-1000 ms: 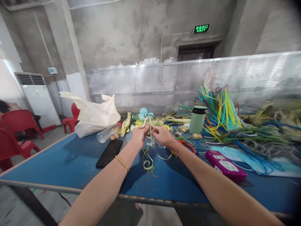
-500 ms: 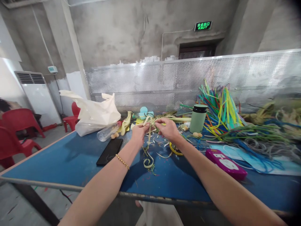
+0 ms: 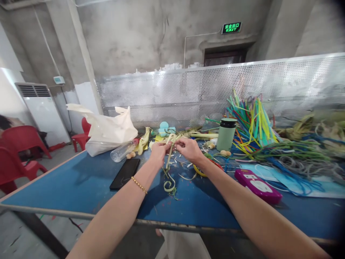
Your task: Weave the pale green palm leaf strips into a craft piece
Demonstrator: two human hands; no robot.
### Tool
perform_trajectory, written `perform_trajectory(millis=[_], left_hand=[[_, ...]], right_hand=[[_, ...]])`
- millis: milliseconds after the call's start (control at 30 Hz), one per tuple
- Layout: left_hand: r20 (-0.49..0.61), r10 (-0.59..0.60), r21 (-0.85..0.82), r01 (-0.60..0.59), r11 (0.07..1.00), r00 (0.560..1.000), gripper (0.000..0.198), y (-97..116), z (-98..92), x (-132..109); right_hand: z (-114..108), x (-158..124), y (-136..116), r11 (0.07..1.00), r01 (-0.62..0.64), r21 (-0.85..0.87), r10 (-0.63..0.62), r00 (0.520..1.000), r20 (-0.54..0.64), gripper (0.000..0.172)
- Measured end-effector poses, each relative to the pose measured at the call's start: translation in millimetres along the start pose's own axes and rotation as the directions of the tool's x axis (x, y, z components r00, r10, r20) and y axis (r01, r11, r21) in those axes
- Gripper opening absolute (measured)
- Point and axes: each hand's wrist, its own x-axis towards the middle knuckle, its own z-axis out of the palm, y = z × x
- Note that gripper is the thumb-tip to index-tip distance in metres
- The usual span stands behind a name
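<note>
A black phone (image 3: 124,173) lay on the blue table (image 3: 67,187). Right of it, above the tabletop, the left hand (image 3: 158,152) and right hand (image 3: 190,149) each pinched a pale green leaf strip (image 3: 169,154) near its top, its tail curling down. It looked light, limp, easily torn, best held close to the fingers.

The surface (image 3: 67,183) has a matt blue top, scratched and dusty, with a pale worn edge. The leaf strip (image 3: 169,158) looks dry, fibrous and matt. The phone (image 3: 125,173) is black glossy glass. The bottle (image 3: 123,151) is clear thin plastic. The bag (image 3: 107,131) is cream, soft and crinkled. The flask (image 3: 226,136) is matt pale green with a dark lid. The screen (image 3: 215,93) is shiny perforated metal. The wall (image 3: 140,36) is rough bare concrete.
</note>
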Motion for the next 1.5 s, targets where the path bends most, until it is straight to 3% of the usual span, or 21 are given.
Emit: perform_trajectory(millis=[167, 300, 500, 667, 800, 1133, 1367, 1500], left_hand=[[0.053, -0.005, -0.013, 0.006, 1.000, 0.999, 0.017, 0.4, -0.5, 1.9], [0.140, 0.070, 0.008, -0.071, 0.997, 0.988, 0.027, 0.8, 1.3, 1.2], [0.127, 0.161, 0.076, -0.171, 0.982, 0.979, 0.026, -1.0, 1.7, 1.0], [0.132, 0.187, 0.255, -0.215, 0.943, 0.973, 0.021, -6.9, -1.6, 6.6], [0.156, 0.196, 0.226, -0.228, 0.947, 0.968, 0.021, -9.0, -2.4, 8.8], [0.114, 0.145, 0.115, -0.158, 0.981, 0.983, 0.018, -1.7, 1.0, 3.0], [0.123, 0.130, 0.134, -0.146, 0.980, 0.984, 0.016, 0.5, 0.6, 1.9], [0.142, 0.153, 0.234, -0.183, 0.955, 0.978, 0.019, 3.8, -2.3, 2.6]], right_hand=[[-0.8, -0.1, -2.0, 1.000, 0.008, -0.005, -0.009, 1.000, -0.021, 0.010], [2.2, 1.7, 3.3, 0.976, -0.059, 0.209, 0.052, 0.998, 0.039, 0.010], [4.2, 0.3, 1.4, 0.907, -0.172, 0.385, 0.136, 0.984, 0.118, 0.006], [4.8, -2.2, -0.5, 0.937, -0.184, 0.297, 0.155, 0.981, 0.119, 0.009], [4.6, -0.9, 1.3, 0.967, -0.124, 0.221, 0.105, 0.990, 0.096, 0.009], [2.4, 1.8, 4.8, 0.951, -0.124, 0.283, 0.081, 0.984, 0.159, 0.006], [3.6, 1.9, 8.2, 0.949, -0.110, 0.295, 0.063, 0.984, 0.166, 0.007], [5.0, 0.5, 8.3, 0.921, -0.187, 0.341, 0.131, 0.975, 0.179, 0.006]])
